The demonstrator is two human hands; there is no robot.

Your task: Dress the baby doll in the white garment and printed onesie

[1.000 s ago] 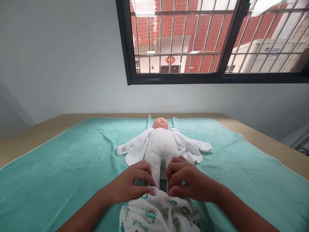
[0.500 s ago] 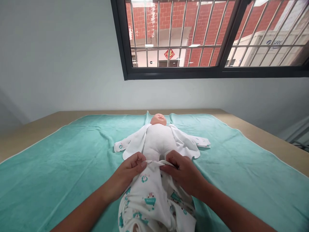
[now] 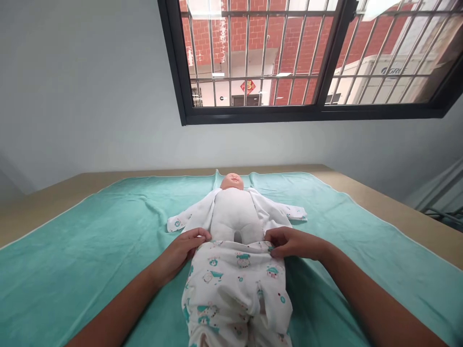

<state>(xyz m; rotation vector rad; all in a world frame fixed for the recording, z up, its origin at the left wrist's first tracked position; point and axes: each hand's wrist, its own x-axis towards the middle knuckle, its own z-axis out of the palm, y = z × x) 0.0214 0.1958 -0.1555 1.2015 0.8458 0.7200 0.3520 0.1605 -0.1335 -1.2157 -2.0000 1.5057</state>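
A baby doll point(image 3: 237, 209) with a white cloth body lies on its back, head away from me. An open white baby jacket point(image 3: 200, 209) is spread under it, with its sleeves out to both sides. White printed baby pants point(image 3: 238, 284) cover the doll's legs, the waistband lying across the top of the thighs. My left hand point(image 3: 186, 248) pinches the waistband's left corner. At the right corner, my right hand point(image 3: 294, 242) grips the waistband between thumb and curled fingers. The doll's feet are hidden in the cloth.
A teal blanket point(image 3: 108, 241) lies under everything on a wooden table point(image 3: 43, 202). Behind the table rises a pale wall point(image 3: 108, 96) with a dark-framed barred window point(image 3: 253, 115).
My right hand has moved right, drawing the waistband out wide and flat across the doll's thighs. The left hand stays at its corner. The view has tilted slightly upward.
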